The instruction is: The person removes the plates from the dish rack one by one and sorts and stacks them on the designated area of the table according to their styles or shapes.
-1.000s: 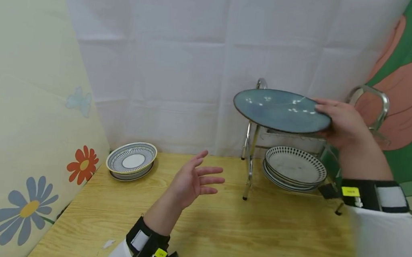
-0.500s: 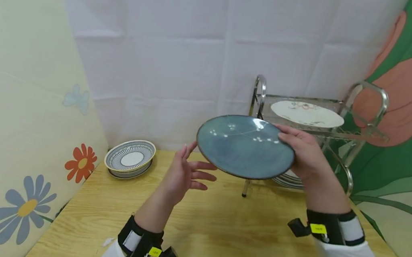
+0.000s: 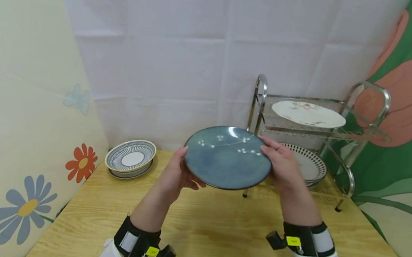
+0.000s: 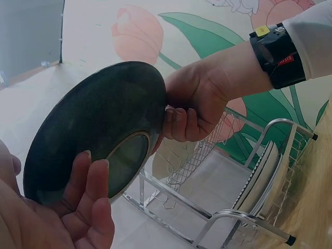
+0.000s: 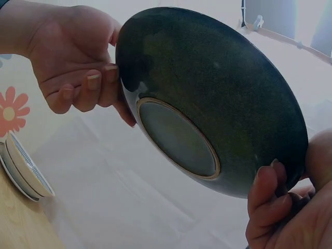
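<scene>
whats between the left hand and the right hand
A round, glazed blue plate with white blossom sprigs; the left hand and right hand hold its rim on opposite sides, in the head view.

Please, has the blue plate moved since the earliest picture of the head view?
Yes. Judged against the metal rack, the blue plate has moved left and lower in the head view, away from the upper shelf.
</scene>
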`<state>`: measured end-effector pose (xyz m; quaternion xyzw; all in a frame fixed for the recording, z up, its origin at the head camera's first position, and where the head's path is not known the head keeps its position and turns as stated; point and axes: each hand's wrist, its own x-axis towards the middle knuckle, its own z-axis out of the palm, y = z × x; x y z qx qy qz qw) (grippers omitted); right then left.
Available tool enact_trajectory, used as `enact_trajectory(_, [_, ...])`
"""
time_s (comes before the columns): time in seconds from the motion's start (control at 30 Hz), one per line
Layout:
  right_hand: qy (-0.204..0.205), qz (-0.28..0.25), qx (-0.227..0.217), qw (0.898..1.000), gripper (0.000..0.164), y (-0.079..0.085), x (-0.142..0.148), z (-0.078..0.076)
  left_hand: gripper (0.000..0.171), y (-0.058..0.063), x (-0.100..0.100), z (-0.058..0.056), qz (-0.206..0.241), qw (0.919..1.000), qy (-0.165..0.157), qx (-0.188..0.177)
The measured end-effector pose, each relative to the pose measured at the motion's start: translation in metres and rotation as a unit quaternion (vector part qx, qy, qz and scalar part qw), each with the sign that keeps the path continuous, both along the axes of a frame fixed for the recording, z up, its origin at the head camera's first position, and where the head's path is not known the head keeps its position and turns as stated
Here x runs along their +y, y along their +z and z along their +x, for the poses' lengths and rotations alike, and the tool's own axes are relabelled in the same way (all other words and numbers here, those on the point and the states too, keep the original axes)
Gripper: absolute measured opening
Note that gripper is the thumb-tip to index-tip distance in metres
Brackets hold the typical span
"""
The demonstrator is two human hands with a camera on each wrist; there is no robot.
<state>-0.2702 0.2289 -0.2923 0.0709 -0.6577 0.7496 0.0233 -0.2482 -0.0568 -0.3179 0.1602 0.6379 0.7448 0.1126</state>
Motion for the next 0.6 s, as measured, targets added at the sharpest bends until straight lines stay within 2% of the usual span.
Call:
enact_trajectory(0.17, [-0.010,-0.015,-0.036,0.999,0.051,-0.006,-0.005,-0.001,0.055,-0.002,0.001,-0.003,0.025,0.9995,0.015,-0.012])
enact_trajectory(0.37, [-0.003,-0.026,-0.043,0.999,0.052,-0.013,-0.007,-0.002,0.059,-0.002,0.002,-0.005,0.036,0.9988,0.022,-0.024])
enact_trajectory(0.6, [0.000,-0.057,-0.042,0.998,0.052,-0.013,-0.012,-0.003,0.061,0.000,-0.004,-0.004,0.039,0.9990,0.005,-0.023])
